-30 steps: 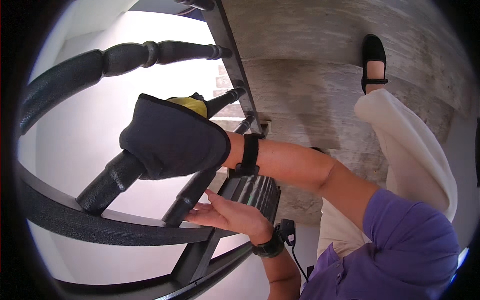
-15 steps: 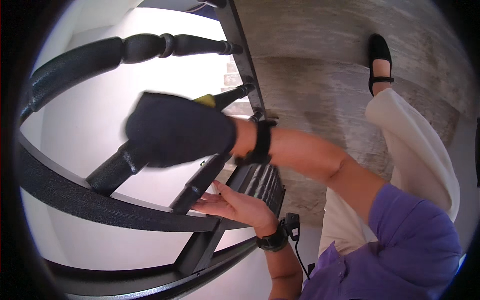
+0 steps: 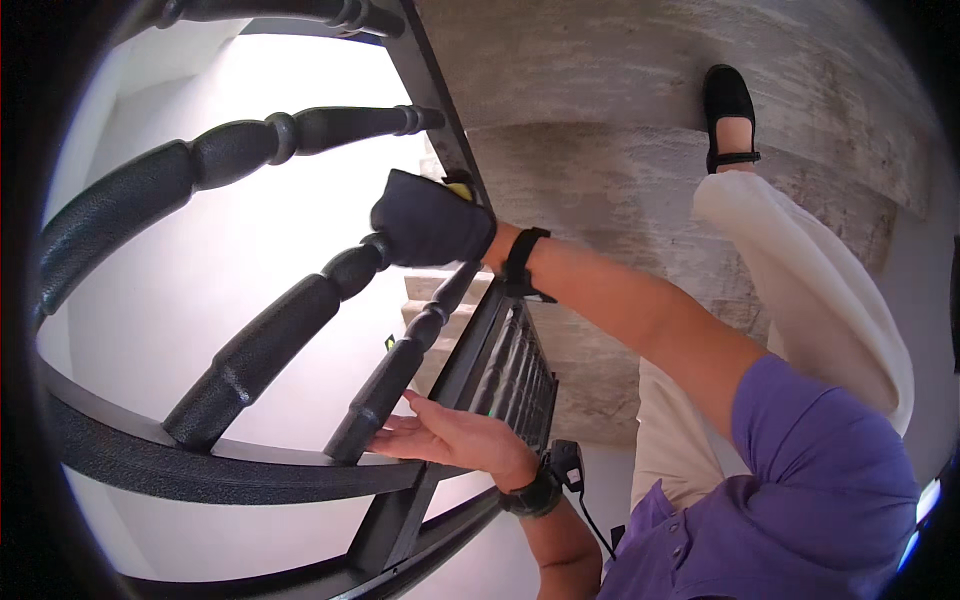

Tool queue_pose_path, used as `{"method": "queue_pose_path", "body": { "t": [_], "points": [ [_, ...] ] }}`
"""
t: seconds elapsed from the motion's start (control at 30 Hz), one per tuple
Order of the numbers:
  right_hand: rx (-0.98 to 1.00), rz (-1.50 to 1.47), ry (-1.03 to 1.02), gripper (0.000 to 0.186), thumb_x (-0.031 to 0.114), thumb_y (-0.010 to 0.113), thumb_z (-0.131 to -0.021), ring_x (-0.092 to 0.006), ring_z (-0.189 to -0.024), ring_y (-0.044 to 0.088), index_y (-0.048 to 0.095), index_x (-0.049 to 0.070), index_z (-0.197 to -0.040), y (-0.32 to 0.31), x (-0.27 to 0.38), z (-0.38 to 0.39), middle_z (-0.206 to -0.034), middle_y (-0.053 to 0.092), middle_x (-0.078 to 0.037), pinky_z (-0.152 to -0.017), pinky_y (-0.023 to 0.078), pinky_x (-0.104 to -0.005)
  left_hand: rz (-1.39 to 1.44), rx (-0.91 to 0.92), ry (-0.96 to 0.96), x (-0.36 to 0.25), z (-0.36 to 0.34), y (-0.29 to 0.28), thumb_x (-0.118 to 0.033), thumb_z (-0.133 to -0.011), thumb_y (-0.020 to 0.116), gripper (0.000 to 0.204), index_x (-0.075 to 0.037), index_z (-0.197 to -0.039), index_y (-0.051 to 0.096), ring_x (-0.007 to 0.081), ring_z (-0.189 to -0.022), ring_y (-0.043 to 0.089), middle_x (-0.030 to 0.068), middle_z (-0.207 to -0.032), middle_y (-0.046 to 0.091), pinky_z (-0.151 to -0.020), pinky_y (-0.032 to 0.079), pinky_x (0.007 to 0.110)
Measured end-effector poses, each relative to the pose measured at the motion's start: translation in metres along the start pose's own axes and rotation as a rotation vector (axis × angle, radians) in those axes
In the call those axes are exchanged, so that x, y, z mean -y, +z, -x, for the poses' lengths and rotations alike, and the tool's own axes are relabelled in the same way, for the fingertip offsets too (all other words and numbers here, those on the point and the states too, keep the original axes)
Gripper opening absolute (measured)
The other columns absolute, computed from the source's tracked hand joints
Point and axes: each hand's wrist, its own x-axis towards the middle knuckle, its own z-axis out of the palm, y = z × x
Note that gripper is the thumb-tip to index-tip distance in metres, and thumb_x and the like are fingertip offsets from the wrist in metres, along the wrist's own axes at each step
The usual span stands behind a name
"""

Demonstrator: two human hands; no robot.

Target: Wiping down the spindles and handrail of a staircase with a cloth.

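Observation:
My right hand (image 3: 432,220) is inside a dark grey cloth mitt with a bit of yellow at its edge. The mitt wraps round the far part of a black turned baluster (image 3: 278,325), and its fabric hides the fingers. My left hand (image 3: 455,438) is open, palm up, with its thumb raised and fingers stretched toward the near end of the neighbouring baluster (image 3: 375,395). Its fingertips go behind that baluster; whether they touch it I cannot tell. Both balusters rise from the curved black handrail (image 3: 250,478).
Another baluster (image 3: 235,155) stands farther left. A black bottom rail (image 3: 435,90) borders grey concrete stairs (image 3: 590,90), where my black-shoed foot (image 3: 728,100) rests. More balusters (image 3: 505,365) descend beside my legs. A small black device with a cable (image 3: 568,465) is at my left wrist.
My right hand in the mitt has slid along the baluster, away from the handrail toward the bottom rail. The left hand stays near the other baluster. The view has shifted slightly.

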Motion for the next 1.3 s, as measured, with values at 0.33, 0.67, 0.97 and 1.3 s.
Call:
{"method": "queue_pose_path", "body": {
  "t": [0.33,0.67,0.97,1.3],
  "points": [
    [0.063,-0.145,0.198,0.011,0.007,0.062,-0.075,-0.0304,-0.083,0.060,0.063,0.005,-0.086,-0.034,-0.032,0.048,-0.086,0.062,-0.014,-0.075,0.048,-0.0388,-0.106,-0.012,-0.004,-0.009,-0.004,0.006,-0.013,-0.098,0.043,0.067,0.000,-0.148,0.000,0.0293,-0.142,0.019,0.0221,-0.154,0.008,-0.116,0.015,0.045],
    [-0.492,0.073,-0.248,0.023,0.016,0.071,-0.062,-0.0327,-0.081,0.056,0.060,0.005,-0.080,-0.126,0.103,-0.154,-0.076,0.058,-0.013,-0.076,0.045,-0.0435,-0.082,0.061,-0.033,-0.008,0.002,0.002,-0.005,-0.098,0.042,0.067,0.003,-0.147,-0.003,0.0305,-0.142,0.016,0.0249,-0.153,0.007,-0.115,0.013,0.044],
    [-0.572,0.229,-0.468,0.014,0.020,0.063,-0.074,-0.0223,-0.067,0.061,0.067,0.008,-0.080,-0.098,0.171,-0.221,-0.078,0.062,-0.013,-0.059,0.045,-0.0424,0.032,0.091,-0.065,-0.012,0.001,0.005,-0.006,-0.095,0.046,0.073,0.002,-0.147,-0.005,0.0306,-0.141,0.016,0.0243,-0.152,0.007,-0.117,0.013,0.044],
    [-0.248,0.227,-0.136,0.024,0.021,0.072,-0.064,-0.0281,-0.052,0.055,0.055,0.011,-0.051,-0.079,0.045,-0.143,-0.051,0.052,-0.010,-0.061,0.043,-0.0406,-0.051,0.028,-0.064,-0.012,-0.003,0.009,-0.003,-0.095,0.048,0.073,0.004,-0.147,-0.003,0.0302,-0.141,0.018,0.0230,-0.154,0.007,-0.115,0.016,0.042]
  ]
}}
